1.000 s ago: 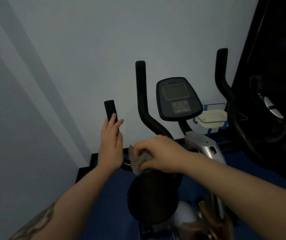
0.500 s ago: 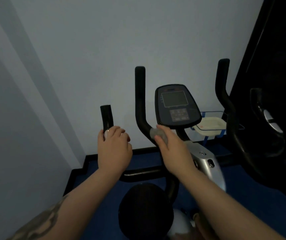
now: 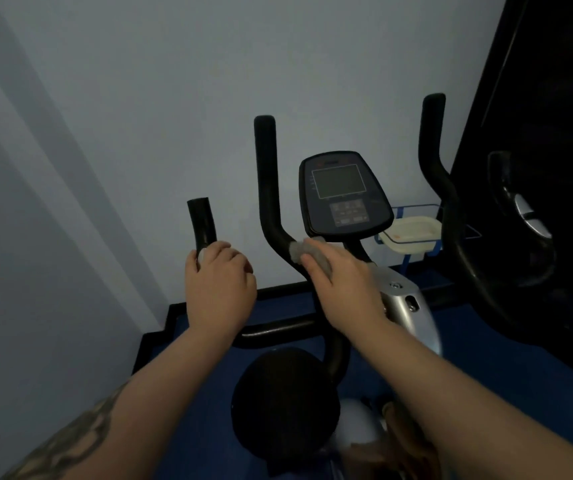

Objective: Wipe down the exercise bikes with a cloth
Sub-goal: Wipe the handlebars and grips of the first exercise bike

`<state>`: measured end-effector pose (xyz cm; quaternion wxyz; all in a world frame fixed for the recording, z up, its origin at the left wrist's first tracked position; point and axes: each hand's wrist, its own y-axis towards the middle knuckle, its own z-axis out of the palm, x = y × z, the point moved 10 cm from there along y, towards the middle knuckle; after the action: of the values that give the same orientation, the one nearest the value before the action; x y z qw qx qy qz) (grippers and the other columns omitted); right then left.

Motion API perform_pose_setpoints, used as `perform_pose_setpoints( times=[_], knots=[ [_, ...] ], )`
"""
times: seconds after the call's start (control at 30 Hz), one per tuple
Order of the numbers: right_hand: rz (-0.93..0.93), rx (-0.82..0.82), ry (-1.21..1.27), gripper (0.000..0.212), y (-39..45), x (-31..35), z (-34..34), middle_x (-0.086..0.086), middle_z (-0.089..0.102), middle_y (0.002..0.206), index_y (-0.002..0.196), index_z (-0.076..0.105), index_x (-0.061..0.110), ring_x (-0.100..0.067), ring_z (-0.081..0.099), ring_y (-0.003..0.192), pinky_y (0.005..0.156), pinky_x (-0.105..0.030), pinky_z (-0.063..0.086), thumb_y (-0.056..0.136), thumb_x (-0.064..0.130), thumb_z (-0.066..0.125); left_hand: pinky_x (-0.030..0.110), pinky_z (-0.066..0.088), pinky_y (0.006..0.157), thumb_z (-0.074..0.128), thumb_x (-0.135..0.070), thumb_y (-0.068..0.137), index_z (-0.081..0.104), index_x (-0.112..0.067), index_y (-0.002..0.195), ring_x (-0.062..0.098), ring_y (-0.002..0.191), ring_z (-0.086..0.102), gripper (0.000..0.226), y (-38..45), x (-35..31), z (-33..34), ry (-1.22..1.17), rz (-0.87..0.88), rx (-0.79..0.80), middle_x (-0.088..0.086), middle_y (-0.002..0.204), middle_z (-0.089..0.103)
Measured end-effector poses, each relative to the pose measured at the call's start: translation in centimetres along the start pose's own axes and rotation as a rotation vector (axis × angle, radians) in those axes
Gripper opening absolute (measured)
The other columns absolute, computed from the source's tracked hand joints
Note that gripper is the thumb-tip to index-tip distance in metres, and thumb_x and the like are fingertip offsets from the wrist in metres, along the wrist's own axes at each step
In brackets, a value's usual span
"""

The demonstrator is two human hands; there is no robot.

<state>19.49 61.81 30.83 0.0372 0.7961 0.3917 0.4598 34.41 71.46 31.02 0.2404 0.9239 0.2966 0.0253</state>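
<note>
- Exercise bike: black upright handlebar long axis near vertical, free end pointing up, bending at its foot toward the silver stem; smooth, tubular.
- Cloth: grey, soft, crumpled; wrapped at the bend of that bar, just below the rounded dark console.
- Right hand: fingers curled, clasping cloth against bar.
- Left hand: curled round the short black side grip, tip pointing up.

Blue floor, black skirting along the wall base. Exercise bike stands on it near the wall. Behind it, a blue wire rack on the floor holds a white tray. Dark machine stands right.
</note>
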Motion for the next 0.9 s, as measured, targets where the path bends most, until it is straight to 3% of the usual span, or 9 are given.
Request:
perform_pose_setpoints(
  times=[0.07, 0.13, 0.2, 0.3, 0.4, 0.5, 0.57, 0.77, 0.9],
  knots=[
    [0.022, -0.031, 0.028, 0.036, 0.0, 0.0, -0.4, 0.002, 0.062, 0.124, 0.133, 0.057, 0.023, -0.006, 0.054, 0.11, 0.086, -0.012, 0.036, 0.099, 0.033, 0.05, 0.044, 0.025, 0.11, 0.055, -0.017, 0.087, 0.075, -0.018, 0.083, 0.018, 0.123, 0.049, 0.02, 0.0, -0.2, -0.2, -0.017, 0.012, -0.016, -0.003, 0.101, 0.071],
    [0.009, -0.054, 0.051, 0.039, -2.7, 0.1, -0.9, 0.002, 0.06, 0.126, 0.137, 0.053, 0.023, 0.001, 0.048, 0.106, 0.087, -0.001, 0.03, 0.099, 0.028, 0.053, 0.045, 0.021, 0.112, 0.057, -0.013, 0.085, 0.074, -0.018, 0.078, 0.019, 0.12, 0.051, 0.019, -0.2, -0.2, -0.5, -0.04, 0.015, -0.051, -0.003, 0.095, 0.071],
    [-0.058, -0.096, -0.01, 0.041, -6.0, 0.4, -1.6, -0.002, 0.058, 0.129, 0.137, 0.054, 0.02, 0.002, 0.044, 0.111, 0.096, 0.002, 0.024, 0.096, 0.021, 0.058, 0.045, 0.013, 0.114, 0.059, -0.011, 0.084, 0.073, -0.02, 0.074, 0.019, 0.114, 0.055, 0.019, -0.4, -0.1, -1.0, -0.061, 0.013, -0.109, -0.004, 0.091, 0.071],
    [-0.164, -0.095, -0.138, 0.043, -8.9, 0.5, -2.1, -0.005, 0.055, 0.136, 0.132, 0.06, 0.016, -0.011, 0.049, 0.123, 0.107, -0.012, 0.03, 0.089, 0.021, 0.06, 0.04, 0.001, 0.117, 0.06, -0.011, 0.084, 0.071, -0.024, 0.073, 0.018, 0.101, 0.058, 0.02, -0.7, -0.2, -1.4, -0.09, 0.036, -0.159, -0.007, 0.088, 0.07],
    [-0.215, -0.017, -0.239, 0.039, -7.6, 0.6, -2.5, -0.006, 0.06, 0.129, 0.128, 0.063, 0.014, -0.019, 0.056, 0.116, 0.102, -0.031, 0.043, 0.089, 0.017, 0.064, 0.04, 0.0, 0.118, 0.06, -0.012, 0.084, 0.07, -0.025, 0.073, 0.018, 0.099, 0.056, 0.021, -0.7, -0.5, -1.5, -0.086, 0.044, -0.131, -0.007, 0.09, 0.07],
    [-0.127, -0.03, -0.245, 0.031, -5.4, -0.2, -3.5, -0.003, 0.066, 0.12, 0.124, 0.065, 0.012, -0.02, 0.058, 0.111, 0.109, -0.023, 0.025, 0.094, 0.018, 0.061, 0.044, 0.002, 0.118, 0.058, -0.015, 0.086, 0.071, -0.026, 0.073, 0.018, 0.103, 0.054, 0.021, -0.7, -0.6, -1.2, -0.061, 0.054, -0.065, -0.009, 0.091, 0.07],
    [-0.047, -0.091, -0.266, 0.031, -5.5, -0.4, -3.4, -0.001, 0.067, 0.118, 0.125, 0.063, 0.012, -0.02, 0.059, 0.109, 0.105, -0.016, 0.02, 0.098, 0.025, 0.055, 0.043, 0.002, 0.117, 0.058, -0.016, 0.086, 0.071, -0.026, 0.073, 0.018, 0.102, 0.054, 0.021, -0.7, -0.8, -1.2, -0.051, 0.075, -0.049, -0.009, 0.089, 0.07],
    [0.16, -0.17, -0.059, 0.048, -10.4, -0.4, -2.5, 0.014, 0.053, 0.135, 0.136, 0.053, 0.03, 0.0, 0.046, 0.123, 0.102, -0.021, 0.039, 0.097, 0.052, 0.035, 0.042, -0.001, 0.117, 0.057, -0.018, 0.086, 0.072, -0.026, 0.074, 0.017, 0.1, 0.055, 0.021, -0.8, -0.9, -1.2, -0.082, 0.121, -0.035, -0.011, 0.086, 0.07],
    [0.257, -0.163, 0.085, 0.028, -6.0, -1.0, -2.7, 0.012, 0.067, 0.102, 0.119, 0.064, 0.028, 0.003, 0.058, 0.085, 0.074, -0.014, 0.044, 0.1, 0.036, 0.047, 0.046, 0.006, 0.116, 0.056, -0.019, 0.086, 0.073, -0.026, 0.076, 0.019, 0.101, 0.053, 0.021, -1.0, -0.9, -0.8, -0.095, 0.14, -0.016, -0.01, 0.087, 0.071]
  ],
)
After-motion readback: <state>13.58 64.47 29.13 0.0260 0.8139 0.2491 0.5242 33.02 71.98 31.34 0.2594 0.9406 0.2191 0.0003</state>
